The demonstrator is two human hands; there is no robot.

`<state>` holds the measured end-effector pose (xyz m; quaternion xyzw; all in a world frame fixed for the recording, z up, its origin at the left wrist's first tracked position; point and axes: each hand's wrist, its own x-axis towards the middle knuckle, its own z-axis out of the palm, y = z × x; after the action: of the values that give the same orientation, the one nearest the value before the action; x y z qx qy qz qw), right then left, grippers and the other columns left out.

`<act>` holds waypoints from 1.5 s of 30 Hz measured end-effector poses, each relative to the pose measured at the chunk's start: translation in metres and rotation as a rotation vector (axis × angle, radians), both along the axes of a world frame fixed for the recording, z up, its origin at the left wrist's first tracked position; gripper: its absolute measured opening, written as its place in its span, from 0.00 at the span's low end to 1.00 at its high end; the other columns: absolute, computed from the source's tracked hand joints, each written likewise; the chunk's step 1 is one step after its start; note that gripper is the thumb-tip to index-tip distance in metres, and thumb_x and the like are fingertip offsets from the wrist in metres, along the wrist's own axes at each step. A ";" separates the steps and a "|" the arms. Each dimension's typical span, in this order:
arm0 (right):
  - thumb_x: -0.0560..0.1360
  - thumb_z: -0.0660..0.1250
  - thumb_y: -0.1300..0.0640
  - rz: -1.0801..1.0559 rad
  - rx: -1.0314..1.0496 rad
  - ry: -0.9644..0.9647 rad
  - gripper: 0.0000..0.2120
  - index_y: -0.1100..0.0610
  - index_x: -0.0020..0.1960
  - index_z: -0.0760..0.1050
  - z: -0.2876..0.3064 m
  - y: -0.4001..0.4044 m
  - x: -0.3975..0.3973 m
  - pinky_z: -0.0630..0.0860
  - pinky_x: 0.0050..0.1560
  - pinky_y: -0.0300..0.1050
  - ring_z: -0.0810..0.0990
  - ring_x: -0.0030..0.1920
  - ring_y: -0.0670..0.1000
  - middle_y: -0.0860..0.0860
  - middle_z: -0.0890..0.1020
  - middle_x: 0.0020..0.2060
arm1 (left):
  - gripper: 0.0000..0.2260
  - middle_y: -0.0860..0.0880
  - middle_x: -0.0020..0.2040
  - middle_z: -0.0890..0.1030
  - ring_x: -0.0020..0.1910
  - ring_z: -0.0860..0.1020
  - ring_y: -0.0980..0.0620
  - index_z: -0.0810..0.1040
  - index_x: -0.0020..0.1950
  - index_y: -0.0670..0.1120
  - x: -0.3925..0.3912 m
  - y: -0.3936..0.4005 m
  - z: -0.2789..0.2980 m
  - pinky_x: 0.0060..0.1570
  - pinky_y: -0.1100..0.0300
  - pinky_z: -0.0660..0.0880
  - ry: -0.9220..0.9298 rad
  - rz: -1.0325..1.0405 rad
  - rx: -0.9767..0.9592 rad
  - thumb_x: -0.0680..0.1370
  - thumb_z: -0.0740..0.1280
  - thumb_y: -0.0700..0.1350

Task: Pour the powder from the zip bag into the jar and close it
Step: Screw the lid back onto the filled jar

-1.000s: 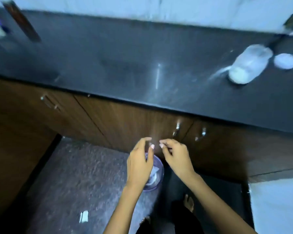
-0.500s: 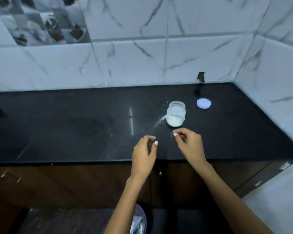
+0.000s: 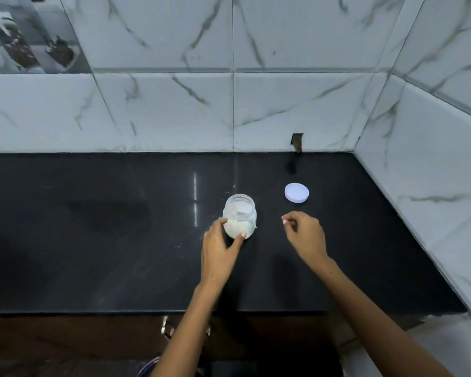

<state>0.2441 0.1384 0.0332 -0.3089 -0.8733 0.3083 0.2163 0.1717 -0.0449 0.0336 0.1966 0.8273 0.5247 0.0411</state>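
Left hand (image 3: 218, 247) cups the base of the jar (image 3: 239, 215), thumb and fingers spread around its lower wall and touching it. Right hand (image 3: 306, 234) hovers just above the tabletop (image 3: 93, 240), fingers curled loosely, thumb and forefinger pinched together on nothing visible. The jar is small, clear and rounded, partly filled with white powder, its inner wall dusted. It stands upright near the tabletop's middle, long axis vertical, open mouth facing up. Its white round lid (image 3: 296, 193) lies flat to the right and farther back, apart from it. Spilled grains (image 3: 178, 245) dot the surface beside the jar.
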 end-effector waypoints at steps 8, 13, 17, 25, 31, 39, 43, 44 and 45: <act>0.76 0.63 0.59 -0.044 0.105 -0.165 0.08 0.59 0.52 0.78 -0.029 0.055 -0.051 0.76 0.47 0.48 0.79 0.52 0.54 0.53 0.80 0.53 | 0.51 0.49 0.71 0.68 0.70 0.65 0.47 0.53 0.75 0.46 -0.053 0.046 -0.023 0.59 0.54 0.66 -0.115 0.024 -0.108 0.61 0.79 0.53; 0.77 0.63 0.57 -0.074 0.167 -0.289 0.15 0.60 0.63 0.72 -0.045 0.079 -0.079 0.75 0.52 0.49 0.73 0.61 0.54 0.54 0.74 0.61 | 0.48 0.51 0.63 0.74 0.63 0.71 0.48 0.61 0.70 0.51 -0.077 0.062 -0.035 0.52 0.55 0.71 -0.082 0.014 -0.140 0.55 0.79 0.58; 0.77 0.63 0.57 -0.115 0.248 -0.351 0.17 0.60 0.65 0.70 -0.057 0.093 -0.096 0.72 0.55 0.49 0.72 0.61 0.55 0.55 0.75 0.61 | 0.37 0.60 0.52 0.75 0.57 0.73 0.53 0.71 0.59 0.55 -0.095 0.072 -0.037 0.48 0.57 0.72 -0.008 -0.051 -0.089 0.54 0.79 0.58; 0.72 0.67 0.65 -0.039 0.223 -0.117 0.09 0.62 0.51 0.81 -0.052 0.085 -0.105 0.74 0.49 0.49 0.80 0.48 0.59 0.58 0.84 0.45 | 0.36 0.65 0.47 0.72 0.56 0.74 0.51 0.74 0.59 0.53 -0.117 0.084 -0.035 0.56 0.48 0.73 0.033 -0.079 -0.075 0.53 0.80 0.56; 0.73 0.69 0.64 0.191 -0.204 0.295 0.11 0.58 0.55 0.79 0.012 0.054 -0.108 0.79 0.45 0.35 0.82 0.45 0.46 0.51 0.83 0.47 | 0.37 0.71 0.46 0.67 0.54 0.71 0.56 0.74 0.59 0.56 -0.114 0.082 -0.037 0.56 0.47 0.74 0.035 -0.066 -0.049 0.52 0.77 0.60; 0.70 0.67 0.59 0.281 -1.301 0.334 0.18 0.59 0.60 0.77 0.044 0.056 -0.117 0.82 0.50 0.49 0.83 0.51 0.51 0.53 0.84 0.51 | 0.37 0.72 0.48 0.66 0.51 0.67 0.62 0.73 0.59 0.59 -0.113 0.083 -0.041 0.57 0.50 0.73 0.030 -0.046 -0.031 0.50 0.74 0.63; 0.75 0.64 0.64 0.266 -1.355 0.160 0.18 0.52 0.63 0.75 0.032 0.059 -0.121 0.82 0.47 0.49 0.81 0.49 0.51 0.50 0.83 0.47 | 0.36 0.72 0.49 0.66 0.53 0.66 0.62 0.72 0.57 0.58 -0.114 0.082 -0.047 0.57 0.48 0.73 0.022 -0.048 -0.030 0.51 0.75 0.63; 0.75 0.64 0.64 0.257 -1.341 0.141 0.19 0.50 0.63 0.75 0.031 0.061 -0.120 0.82 0.47 0.49 0.80 0.49 0.51 0.49 0.83 0.46 | 0.36 0.73 0.50 0.66 0.53 0.65 0.63 0.71 0.57 0.60 -0.114 0.083 -0.048 0.57 0.48 0.74 0.012 -0.047 -0.024 0.51 0.75 0.63; 0.76 0.63 0.64 0.249 -1.306 0.112 0.18 0.49 0.62 0.76 0.033 0.064 -0.120 0.82 0.46 0.50 0.80 0.50 0.51 0.50 0.83 0.47 | 0.36 0.73 0.50 0.66 0.53 0.64 0.63 0.70 0.58 0.61 -0.114 0.082 -0.049 0.57 0.48 0.74 0.001 -0.044 -0.017 0.51 0.76 0.63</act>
<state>0.1240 0.2020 0.0657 -0.2569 -0.5239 0.8121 -0.0075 0.0575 0.0375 -0.0156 0.2148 0.8272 0.5165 0.0538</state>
